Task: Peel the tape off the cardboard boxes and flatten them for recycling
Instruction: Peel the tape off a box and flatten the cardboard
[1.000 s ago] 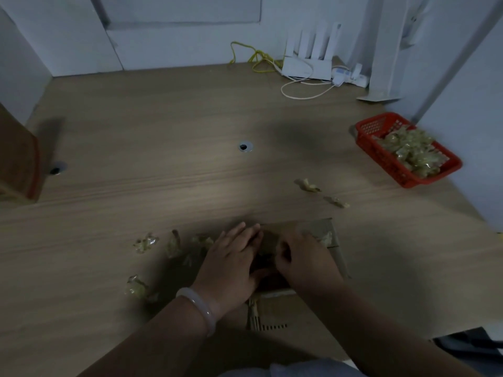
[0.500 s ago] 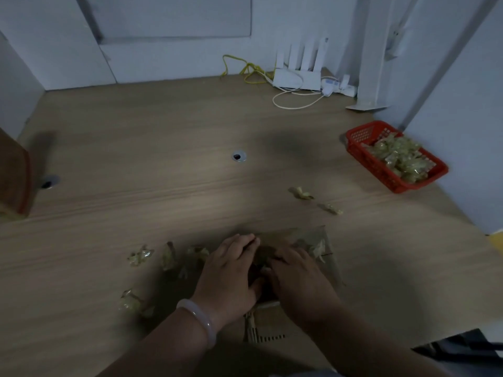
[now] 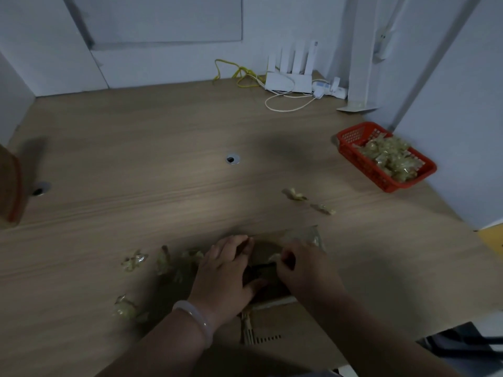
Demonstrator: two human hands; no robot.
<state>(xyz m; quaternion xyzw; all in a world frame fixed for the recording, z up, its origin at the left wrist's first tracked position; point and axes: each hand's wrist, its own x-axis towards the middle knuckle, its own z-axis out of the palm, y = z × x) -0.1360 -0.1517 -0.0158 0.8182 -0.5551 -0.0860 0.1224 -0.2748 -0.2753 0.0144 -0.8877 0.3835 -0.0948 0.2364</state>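
A small brown cardboard box (image 3: 262,253) lies on the wooden table near its front edge, mostly covered by both hands. My left hand (image 3: 227,270), with a pale bangle on the wrist, presses flat on the box's left part with straight fingers. My right hand (image 3: 302,268) has curled fingers and pinches a strip of clear tape (image 3: 275,257) at the box's top. More tape (image 3: 313,236) clings to the box's far right corner. Much of the box is hidden.
Crumpled tape scraps (image 3: 134,261) lie left of the box; others (image 3: 295,194) lie beyond it. A red basket (image 3: 351,136) full of tape wads stands at the right. Another cardboard box (image 3: 9,186) is at the left edge. A router (image 3: 290,81) and cables sit by the wall.
My right hand has lifted its fingers and now pinches a bit of tape on the box. My left hand stays pressed on the box. The camera has tilted slightly.
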